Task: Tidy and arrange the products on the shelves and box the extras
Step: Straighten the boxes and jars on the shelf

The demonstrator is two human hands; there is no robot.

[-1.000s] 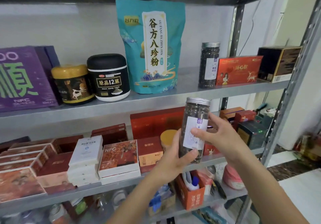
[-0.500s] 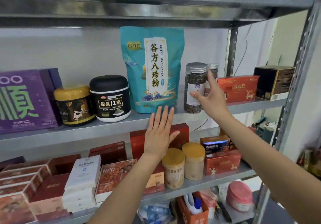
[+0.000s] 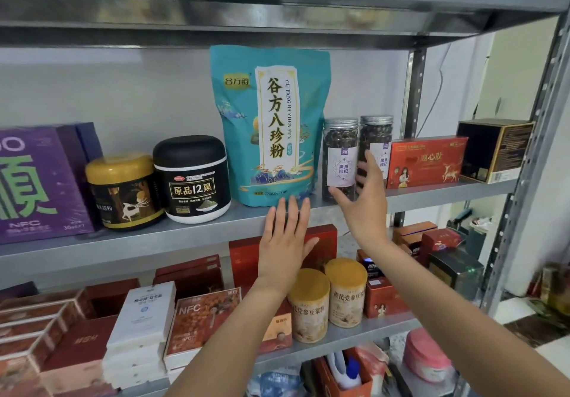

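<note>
Two steel boards bound your room: the top shelf point(image 3: 277, 5) overhead and the product shelf point(image 3: 185, 236) at hand height; a slotted front post point(image 3: 530, 165) closes the right side, and a back post point(image 3: 413, 94) stands behind the jars.

The purple box point(image 3: 34, 180) fills the shelf's left end; the teal pouch point(image 3: 271, 125) stands upright in the middle, its top just short of the top shelf's underside; the red box point(image 3: 427, 162) and the black box point(image 3: 493, 150) sit just beside each other at the right end; the black jar point(image 3: 191, 180) and the gold-lidded jar point(image 3: 121, 193) stand side by side between purple box and pouch. A bare strip of shelf runs along the front edge; you have ample headroom above the jars.

The left clear jar point(image 3: 340, 150) stands upright just beside the pouch; the right clear jar point(image 3: 374, 137) stands close against it, by the red box's left end; both hold dark berries.

Your left hand point(image 3: 285, 236) is flat, fingers straight and together, fingertips at the shelf's front lip just under the pouch; it holds nothing. Your right hand point(image 3: 367, 202) is spread wide, palm toward the jars; the thumb lies by the left clear jar's lower front, the index finger rises before the right clear jar; nothing is clasped, and you cannot tell whether skin meets plastic.
</note>
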